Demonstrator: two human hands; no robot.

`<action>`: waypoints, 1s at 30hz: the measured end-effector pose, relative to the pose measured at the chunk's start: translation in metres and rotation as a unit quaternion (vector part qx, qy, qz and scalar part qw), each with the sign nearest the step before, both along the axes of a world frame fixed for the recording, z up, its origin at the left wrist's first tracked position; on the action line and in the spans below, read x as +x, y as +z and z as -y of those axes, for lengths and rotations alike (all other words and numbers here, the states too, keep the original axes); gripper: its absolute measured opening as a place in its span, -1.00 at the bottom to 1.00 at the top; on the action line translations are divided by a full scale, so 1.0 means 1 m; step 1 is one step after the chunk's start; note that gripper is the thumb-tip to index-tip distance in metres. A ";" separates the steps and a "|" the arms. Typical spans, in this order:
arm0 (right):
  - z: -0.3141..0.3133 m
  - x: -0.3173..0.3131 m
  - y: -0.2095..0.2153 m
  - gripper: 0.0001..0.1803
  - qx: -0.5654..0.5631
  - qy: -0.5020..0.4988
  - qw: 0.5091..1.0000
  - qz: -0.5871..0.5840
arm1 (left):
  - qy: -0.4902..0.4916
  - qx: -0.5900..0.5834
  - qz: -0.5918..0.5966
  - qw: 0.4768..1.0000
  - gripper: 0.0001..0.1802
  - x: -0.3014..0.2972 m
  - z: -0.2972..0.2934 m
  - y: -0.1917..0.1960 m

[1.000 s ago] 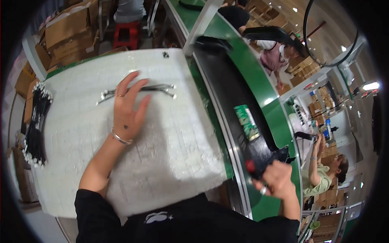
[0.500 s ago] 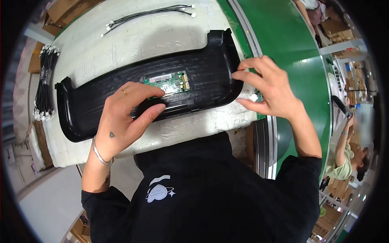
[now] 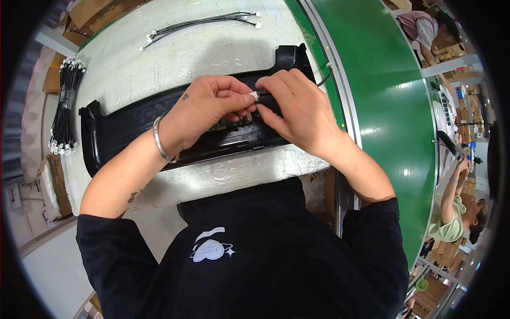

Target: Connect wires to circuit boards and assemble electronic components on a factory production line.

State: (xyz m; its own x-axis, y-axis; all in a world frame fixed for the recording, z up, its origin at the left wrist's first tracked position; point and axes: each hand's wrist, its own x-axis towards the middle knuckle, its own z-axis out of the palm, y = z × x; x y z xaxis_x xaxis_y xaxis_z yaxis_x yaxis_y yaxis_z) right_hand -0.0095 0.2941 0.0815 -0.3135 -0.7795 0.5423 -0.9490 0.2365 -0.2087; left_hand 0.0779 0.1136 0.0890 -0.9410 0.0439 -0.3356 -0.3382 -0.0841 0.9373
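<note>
My left hand (image 3: 207, 109) is closed in a pinch, thumb and forefinger on the small white connector (image 3: 255, 96) of a cable (image 3: 325, 80). Facing it, my right hand (image 3: 300, 111) has its fingers curled around the same cable just behind the connector. The cable's far part comes out beyond my right hand, toward the green surface. Both hands are over a long black plastic shell (image 3: 127, 125) with upturned ends. A green circuit board (image 3: 220, 126) lies in the shell's middle, mostly hidden under my left hand.
The shell rests on a padded white work surface (image 3: 117, 69). Several black cables with white plugs (image 3: 202, 22) lie at the back, and a thick bundle of them (image 3: 66, 106) at the left. A metal rail (image 3: 340, 80) and green surface (image 3: 388, 101) run along the right, with people beyond.
My hands have come together over the board. The right hand moved left from the shell's right end, the left moved up and right. A cable now shows between them.
</note>
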 end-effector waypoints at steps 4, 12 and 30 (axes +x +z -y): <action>-0.003 -0.009 -0.006 -0.86 -0.012 0.059 0.997 -0.043 | -0.035 -0.021 0.038 0.998 -0.83 -0.007 0.005 -0.007; -0.003 -0.003 -0.014 -0.88 0.110 0.052 0.993 0.003 | -0.058 -0.108 0.021 0.992 -0.78 -0.002 0.012 -0.016; 0.003 -0.022 -0.018 -0.91 0.154 0.140 0.968 0.142 | -0.153 -0.622 -0.319 0.699 -0.15 0.022 0.065 -0.051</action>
